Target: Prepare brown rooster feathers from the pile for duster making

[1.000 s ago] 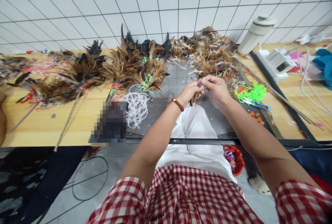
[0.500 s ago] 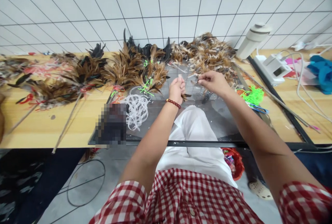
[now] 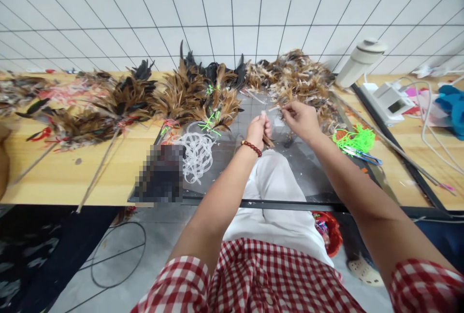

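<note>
My left hand (image 3: 258, 132) is closed in a loose fist around brown feathers (image 3: 268, 142). Their tips stick out below the fist, and a pale end shows at the top by the thumb. To its right, my right hand (image 3: 302, 120) has thumb and forefinger pinched together. A thin whitish sliver (image 3: 274, 108) shows at those fingertips; whether they grip it I cannot make out. Behind both hands spreads a large heap of brown and cream feathers (image 3: 293, 81). Left of them stand bundled brown feathers (image 3: 221, 107) tied with green strands.
White plastic strips (image 3: 197, 156) lie coiled at left on the dark glossy mat (image 3: 228, 158). Green strands (image 3: 358, 138) and blue-handled snips (image 3: 362, 155) are at right. Beyond stand a white bottle (image 3: 360, 64) and a power strip (image 3: 386, 103). Feather bundles on sticks (image 3: 97, 170) lie far left.
The whole view has shifted slightly, so things sit a little further right. My right hand has come closer to my left fist; the small dark piece at its fingertips no longer shows.
</note>
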Motion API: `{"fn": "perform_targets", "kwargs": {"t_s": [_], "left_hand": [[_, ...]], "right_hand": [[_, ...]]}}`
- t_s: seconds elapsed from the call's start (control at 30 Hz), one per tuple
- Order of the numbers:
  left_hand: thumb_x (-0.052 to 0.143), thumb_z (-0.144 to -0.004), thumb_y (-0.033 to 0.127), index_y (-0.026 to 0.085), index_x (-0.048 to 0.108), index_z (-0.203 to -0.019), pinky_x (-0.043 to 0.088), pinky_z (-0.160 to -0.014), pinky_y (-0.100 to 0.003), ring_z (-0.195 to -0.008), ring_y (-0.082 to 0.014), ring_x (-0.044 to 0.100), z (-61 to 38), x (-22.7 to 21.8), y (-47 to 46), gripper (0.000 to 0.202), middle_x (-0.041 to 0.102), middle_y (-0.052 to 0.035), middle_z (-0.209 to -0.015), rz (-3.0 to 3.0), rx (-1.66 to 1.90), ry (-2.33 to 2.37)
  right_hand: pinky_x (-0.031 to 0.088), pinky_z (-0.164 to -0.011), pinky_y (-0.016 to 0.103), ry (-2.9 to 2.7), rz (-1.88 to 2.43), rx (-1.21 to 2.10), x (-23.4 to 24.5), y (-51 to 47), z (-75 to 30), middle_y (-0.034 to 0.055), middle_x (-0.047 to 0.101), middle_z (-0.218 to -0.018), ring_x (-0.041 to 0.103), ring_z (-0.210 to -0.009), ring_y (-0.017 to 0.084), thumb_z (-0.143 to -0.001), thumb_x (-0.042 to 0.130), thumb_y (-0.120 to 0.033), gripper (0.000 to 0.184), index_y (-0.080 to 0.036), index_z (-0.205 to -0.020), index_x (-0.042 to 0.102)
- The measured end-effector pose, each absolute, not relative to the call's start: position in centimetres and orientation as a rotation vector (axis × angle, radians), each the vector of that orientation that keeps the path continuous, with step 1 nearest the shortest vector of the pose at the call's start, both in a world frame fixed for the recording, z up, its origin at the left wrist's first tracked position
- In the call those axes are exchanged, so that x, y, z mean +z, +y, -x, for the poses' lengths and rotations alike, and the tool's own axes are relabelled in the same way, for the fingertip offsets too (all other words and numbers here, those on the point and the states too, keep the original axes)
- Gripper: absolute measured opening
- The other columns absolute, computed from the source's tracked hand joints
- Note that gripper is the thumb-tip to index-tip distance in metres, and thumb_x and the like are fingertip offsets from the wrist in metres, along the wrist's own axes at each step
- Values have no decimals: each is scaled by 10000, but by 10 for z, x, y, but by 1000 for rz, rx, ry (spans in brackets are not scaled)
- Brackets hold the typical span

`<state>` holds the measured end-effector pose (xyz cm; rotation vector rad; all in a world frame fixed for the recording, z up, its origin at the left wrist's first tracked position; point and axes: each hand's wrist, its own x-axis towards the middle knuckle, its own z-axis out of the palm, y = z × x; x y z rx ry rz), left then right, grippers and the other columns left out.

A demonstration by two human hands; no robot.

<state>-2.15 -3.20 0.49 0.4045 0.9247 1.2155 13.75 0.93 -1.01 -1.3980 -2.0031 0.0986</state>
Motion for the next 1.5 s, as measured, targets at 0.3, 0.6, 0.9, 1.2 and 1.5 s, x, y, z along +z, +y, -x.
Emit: {"fn": "perform_targets", "kwargs": {"t_s": [0.3, 0.6, 0.9, 1.2, 1.5], "left_hand": [[453, -1077, 198, 179, 480, -751, 469, -618, -206, -520, -73, 528, 14, 0, -34, 327, 527, 47, -628, -350, 1200, 826], [463, -1084, 207, 177, 473, -722, 422, -597, -180, -506, -50, 499, 12, -4, -36, 363, 499, 65, -587, -604, 1236, 863], [533, -1064, 249, 187, 509, -746, 402, -542, -183, -471, -55, 488, 12, -5, -38, 324, 492, 75, -559, -652, 1220, 912], [532, -1060, 203, 172, 529, -706, 244, -457, -164, -397, -30, 328, 9, -5, -37, 356, 376, 93, -475, -775, 1118, 984], [599, -1037, 266, 170, 509, -686, 285, -469, -143, -415, -27, 329, 13, -5, -40, 374, 365, 89, -504, -770, 1068, 842]], "right_hand": [[463, -984, 489, -2281, 998, -152, -23, -21, -141, 107, 788, -1190, 675, -1133, 290, -1007, 543, -324, 223, -266, -962, 753], [557, -878, 417, -1687, 972, 534, -23, -27, -125, 93, 753, -1044, 694, -933, 235, -893, 711, -580, 351, -243, -991, 723], [511, -775, 345, -1511, 962, 863, -22, -22, -125, 7, 664, -788, 608, -740, 165, -736, 843, -700, 496, -231, -770, 685], [492, -771, 357, -1563, 1014, 716, -22, -19, -128, 30, 659, -800, 600, -770, 187, -758, 766, -801, 565, -238, -753, 717], [504, -727, 313, -1288, 1043, 927, -22, -19, -125, 0, 674, -801, 547, -702, 141, -667, 805, -827, 620, -242, -873, 779]]}}
